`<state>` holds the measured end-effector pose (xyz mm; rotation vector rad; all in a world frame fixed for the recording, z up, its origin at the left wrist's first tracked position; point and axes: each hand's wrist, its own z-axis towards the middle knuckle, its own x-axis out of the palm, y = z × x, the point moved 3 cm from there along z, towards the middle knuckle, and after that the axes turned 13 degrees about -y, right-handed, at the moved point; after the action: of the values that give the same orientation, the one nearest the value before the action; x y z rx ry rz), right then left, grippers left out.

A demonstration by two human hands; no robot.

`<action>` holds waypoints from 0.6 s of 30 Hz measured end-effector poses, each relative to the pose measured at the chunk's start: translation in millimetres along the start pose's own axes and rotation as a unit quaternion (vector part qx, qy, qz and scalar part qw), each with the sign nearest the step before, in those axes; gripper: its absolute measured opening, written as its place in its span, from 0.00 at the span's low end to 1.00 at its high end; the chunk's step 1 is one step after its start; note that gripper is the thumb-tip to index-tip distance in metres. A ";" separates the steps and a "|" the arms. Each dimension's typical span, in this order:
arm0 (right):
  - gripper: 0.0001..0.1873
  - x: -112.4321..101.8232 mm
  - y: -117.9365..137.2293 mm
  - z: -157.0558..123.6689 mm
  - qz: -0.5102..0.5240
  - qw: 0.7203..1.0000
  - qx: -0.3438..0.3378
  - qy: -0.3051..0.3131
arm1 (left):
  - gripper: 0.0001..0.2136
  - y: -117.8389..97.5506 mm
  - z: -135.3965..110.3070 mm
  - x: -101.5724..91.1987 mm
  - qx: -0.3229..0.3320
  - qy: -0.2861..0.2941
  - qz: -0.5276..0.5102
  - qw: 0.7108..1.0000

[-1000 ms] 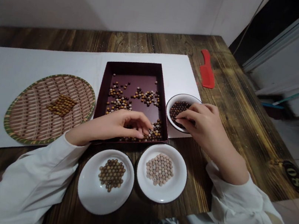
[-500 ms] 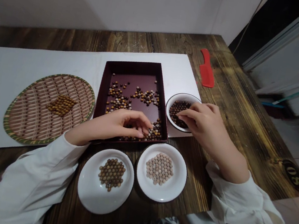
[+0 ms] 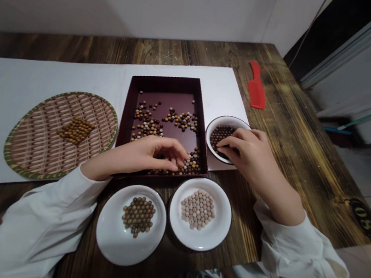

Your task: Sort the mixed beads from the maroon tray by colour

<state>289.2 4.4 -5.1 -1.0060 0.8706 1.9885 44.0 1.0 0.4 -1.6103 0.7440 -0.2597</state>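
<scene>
In the head view, my left hand (image 3: 155, 153) rests over the near end of a dark red box (image 3: 202, 123). Its thumb and index finger are apart, and the other fingers curl down among mixed beads (image 3: 193, 161) in brown, yellow and pale tones. My right hand (image 3: 245, 148) reaches over the near rim of a white bowl (image 3: 209, 135) of dark brown beads (image 3: 221, 132). Its thumb and index fingertips come close together in a pinch just above those beads. Whatever may lie between them is too small to make out.
Nearest me are a white plate (image 3: 108, 239) of olive-brown beads (image 3: 138, 217) and another white plate (image 3: 196, 243) of pale beads (image 3: 197, 209). A round woven tray (image 3: 39, 136) at left carries yellow-brown beads (image 3: 75, 130). A red comb (image 3: 258, 87) lies at the far right.
My right hand has moved slightly left and lower over the bowl, its fingertips nearer the dark beads. My left hand looks the same.
</scene>
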 end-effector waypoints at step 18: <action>0.11 -6.2 4.7 3.2 0.022 1.000 0.016 -0.008 | 0.09 0.0 1.1 1.2 -0.005 -0.005 0.002 1.000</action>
<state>286.7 2.8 2.7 -0.9590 0.9203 2.0098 45.5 1.2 -0.1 -1.6192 0.7423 -0.2459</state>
